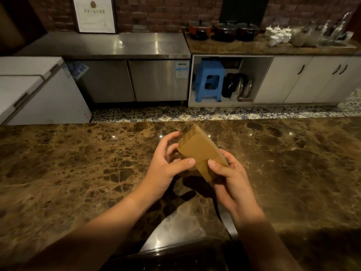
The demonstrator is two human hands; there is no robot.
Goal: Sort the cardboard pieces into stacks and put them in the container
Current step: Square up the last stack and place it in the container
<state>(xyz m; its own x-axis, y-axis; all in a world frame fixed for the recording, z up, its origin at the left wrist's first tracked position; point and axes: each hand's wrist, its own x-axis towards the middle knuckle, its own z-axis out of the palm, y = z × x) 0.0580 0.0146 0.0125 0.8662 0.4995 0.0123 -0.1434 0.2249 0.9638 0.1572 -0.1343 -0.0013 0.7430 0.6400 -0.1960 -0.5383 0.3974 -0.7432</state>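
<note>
Two hands hold a cardboard stack (201, 151) above the counter (78, 163) — left hand (166, 169) gripping its left edge, right hand (232, 180) pinching the near corner, forearms angled inward.

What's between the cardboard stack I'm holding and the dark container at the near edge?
Nothing visible. Both hands, left hand and right hand, hold the cardboard stack above bare marble counter; the container sits just below, between the forearms.

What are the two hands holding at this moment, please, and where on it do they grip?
Both hold a cardboard stack above the marble counter: the left hand on its left side, the right hand at its near lower end.
</note>
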